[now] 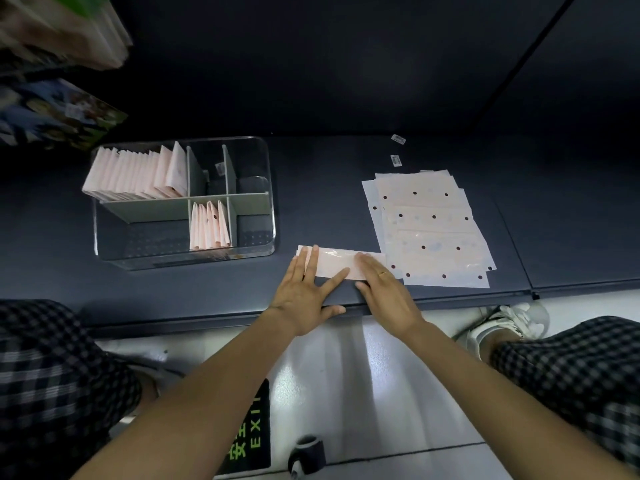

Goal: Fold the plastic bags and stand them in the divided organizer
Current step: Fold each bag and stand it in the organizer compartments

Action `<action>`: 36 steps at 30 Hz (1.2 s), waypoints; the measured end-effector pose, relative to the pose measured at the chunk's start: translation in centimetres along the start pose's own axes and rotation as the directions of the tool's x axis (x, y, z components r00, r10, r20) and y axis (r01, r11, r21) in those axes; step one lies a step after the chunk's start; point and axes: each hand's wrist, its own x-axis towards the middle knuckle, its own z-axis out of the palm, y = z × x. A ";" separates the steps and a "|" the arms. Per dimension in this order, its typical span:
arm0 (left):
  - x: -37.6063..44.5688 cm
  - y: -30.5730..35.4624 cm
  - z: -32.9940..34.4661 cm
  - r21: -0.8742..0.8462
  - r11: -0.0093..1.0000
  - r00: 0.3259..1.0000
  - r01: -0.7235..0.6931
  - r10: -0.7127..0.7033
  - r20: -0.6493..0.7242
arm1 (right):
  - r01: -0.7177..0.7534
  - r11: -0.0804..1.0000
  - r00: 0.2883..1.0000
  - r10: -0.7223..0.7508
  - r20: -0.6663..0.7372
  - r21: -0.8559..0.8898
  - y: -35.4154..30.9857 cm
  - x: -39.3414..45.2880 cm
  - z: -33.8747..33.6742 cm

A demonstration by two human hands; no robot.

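Observation:
A pale pink plastic bag (335,263), folded into a long strip, lies near the front edge of the dark shelf (346,161). My left hand (306,296) presses flat on its left end with fingers spread. My right hand (384,292), wearing a ring, lies flat on its right end. A stack of unfolded dotted bags (433,230) sits to the right. The clear divided organizer (256,251) stands at the left, with several folded bags upright in its back-left compartment (138,174) and a few in the front-middle one (209,226).
Two small labels (396,150) lie behind the bag stack. Blurred packages (59,112) hang at the upper left. Below the shelf edge are a glossy floor with an EXIT sign (251,431), a caster wheel (306,452), my checked trousers and a white shoe (509,323).

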 end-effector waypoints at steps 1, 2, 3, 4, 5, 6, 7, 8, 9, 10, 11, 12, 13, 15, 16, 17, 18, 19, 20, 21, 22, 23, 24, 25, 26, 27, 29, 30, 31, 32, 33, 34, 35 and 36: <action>-0.1 -0.2 0.0 0.007 1.000 1.000 -0.001 0.001 0.006 | -0.011 1.000 1.000 0.010 -0.016 -0.023 0.7 -0.2 -0.2; -0.2 -0.4 0.0 0.011 1.000 1.000 -0.003 0.003 0.011 | -0.014 0.999 1.000 0.013 -0.023 -0.049 1.4 -0.4 -0.5; -0.3 -0.6 0.0 0.014 1.000 1.000 -0.005 0.005 0.013 | -0.013 0.997 0.999 0.010 -0.030 -0.079 1.9 -0.6 -0.7; -0.4 -0.8 0.1 0.012 1.000 1.000 -0.005 0.005 0.010 | -0.011 0.993 0.999 0.006 -0.040 -0.117 2.2 -0.8 -1.0; -0.6 -0.9 0.1 0.004 1.000 1.000 -0.002 0.002 0.002 | 0.000 0.986 0.999 -0.008 -0.051 -0.164 2.4 -0.8 -1.3; -0.7 -1.1 0.0 -0.013 1.000 1.000 0.003 -0.004 -0.007 | 0.028 0.974 0.998 -0.042 -0.056 -0.224 2.5 -0.8 -1.7; -0.8 -1.2 -0.1 -0.036 0.999 1.000 0.009 -0.009 -0.011 | 0.073 0.955 0.994 -0.092 -0.054 -0.287 2.3 -0.7 -2.1; -0.9 -1.3 -0.2 -0.061 0.998 1.000 0.013 -0.014 -0.011 | 0.114 0.932 0.989 -0.139 -0.049 -0.345 2.1 -0.5 -2.4; -0.9 -1.3 -0.4 -0.083 0.996 1.000 0.018 -0.019 -0.009 | 0.147 0.898 0.984 -0.177 -0.035 -0.415 1.9 -0.3 -2.8; -0.9 -1.3 -0.6 -0.099 0.995 1.000 0.027 -0.028 -0.008 | 0.172 0.859 0.978 -0.209 -0.023 -0.482 1.6 0.0 -3.1; -0.9 -1.2 -0.9 -0.112 0.993 0.999 0.043 -0.045 -0.014 | 0.193 0.825 0.971 -0.238 -0.018 -0.531 1.1 0.2 -3.5; -1.0 -1.0 -1.1 -0.123 0.991 0.997 0.059 -0.064 -0.033 | 0.214 0.793 0.963 -0.269 -0.012 -0.570 0.5 0.4 -3.9; -1.0 -0.7 -1.3 -0.128 0.989 0.995 0.068 -0.077 -0.067 | 0.237 0.761 0.955 -0.297 0.000 -0.604 0.0 0.5 -4.3; -1.2 0.0 -1.7 -0.133 0.990 0.986 0.055 -0.075 -0.151 | 0.286 0.723 0.931 -0.365 0.004 -0.629 -1.1 0.6 -4.7; -1.2 0.4 -1.8 -0.157 0.987 0.982 0.043 -0.070 -0.176 | 0.310 0.720 0.912 -0.409 -0.019 -0.621 -1.5 0.3 -4.6; -1.4 0.7 -1.8 -0.201 0.979 0.981 0.037 -0.074 -0.180 | 0.338 0.724 0.888 -0.457 -0.052 -0.602 -2.1 0.0 -4.1; -1.5 0.9 -1.7 -0.247 0.968 0.982 0.037 -0.081 -0.170 | 0.369 0.734 0.861 -0.502 -0.089 -0.571 -2.7 -0.5 -3.5; -1.8 1.1 -1.6 -0.277 0.960 0.983 0.036 -0.083 -0.162 | 0.401 0.748 0.834 -0.537 -0.126 -0.529 -3.4 -1.0 -2.9; -2.1 1.1 -1.3 -0.286 0.958 0.982 0.030 -0.080 -0.168 | 0.432 0.765 0.815 -0.558 -0.158 -0.478 -4.2 -1.4 -2.2; -2.5 1.0 -0.9 -0.287 0.958 0.980 0.016 -0.072 -0.184 | 0.456 0.785 0.804 -0.566 -0.183 -0.419 -4.9 -1.8 -1.6; -3.0 0.8 -0.4 -0.296 0.955 0.977 -0.004 -0.059 -0.204 | 0.472 0.806 0.805 -0.559 -0.198 -0.357 -5.5 -2.1 -1.2; -3.4 0.6 0.1 -0.317 0.948 0.972 -0.028 -0.048 -0.228 | 0.477 0.826 0.814 -0.544 -0.203 -0.302 -5.9 -2.3 -0.9; -3.8 0.3 0.5 -0.346 0.937 0.966 -0.053 -0.040 -0.255 | 0.472 0.846 0.832 -0.520 -0.192 -0.246 -6.0 -2.5 -0.8; -4.2 0.1 0.8 -0.379 0.923 0.960 -0.073 -0.038 -0.279 | 0.458 0.870 0.863 -0.485 -0.144 -0.185 -5.9 -2.6 -0.7; -4.5 -0.1 0.9 -0.411 0.907 0.954 -0.089 -0.041 -0.298 | 0.426 0.896 0.899 -0.434 -0.053 -0.124 -5.5 -2.8 -0.7; -4.7 -0.2 1.0 -0.441 0.892 0.948 -0.102 -0.048 -0.315 | 0.377 0.923 0.926 -0.373 0.065 -0.078 -5.0 -2.9 -0.7; -4.9 -0.3 1.0 -0.495 0.861 0.941 -0.117 -0.064 -0.334 | 0.281 0.959 0.937 -0.265 0.227 -0.043 -4.0 -2.9 -0.7; -4.9 -0.3 1.0 -0.514 0.849 0.940 -0.121 -0.069 -0.334 | 0.256 0.966 0.946 -0.242 0.218 -0.039 -3.6 -2.8 -0.5; -4.9 -0.3 1.0 -0.532 0.838 0.940 -0.122 -0.074 -0.332 | 0.236 0.971 0.958 -0.228 0.176 -0.026 -3.4 -2.6 -0.3; -4.8 -0.3 1.0 -0.551 0.825 0.941 -0.124 -0.079 -0.330 | 0.212 0.977 0.970 -0.210 0.125 -0.001 -3.5 -2.3 -0.2; -4.8 -0.3 1.0 -0.573 0.811 0.941 -0.123 -0.089 -0.327 | 0.178 0.983 0.980 -0.181 0.081 0.041 -3.6 -2.0 -0.1; -4.8 -0.4 1.0 -0.597 0.794 0.940 -0.120 -0.104 -0.326 | 0.142 0.986 0.988 -0.146 0.050 0.086 -3.8 -1.6 0.1; -4.8 -0.5 1.0 -0.619 0.778 0.936 -0.109 -0.129 -0.327 | 0.109 0.986 0.994 -0.112 0.017 0.125 -3.9 -1.2 0.2; -4.8 -0.6 1.0 -0.634 0.768 0.927 -0.088 -0.170 -0.335 | 0.063 0.984 0.998 -0.061 -0.018 0.165 -4.0 -0.8 0.4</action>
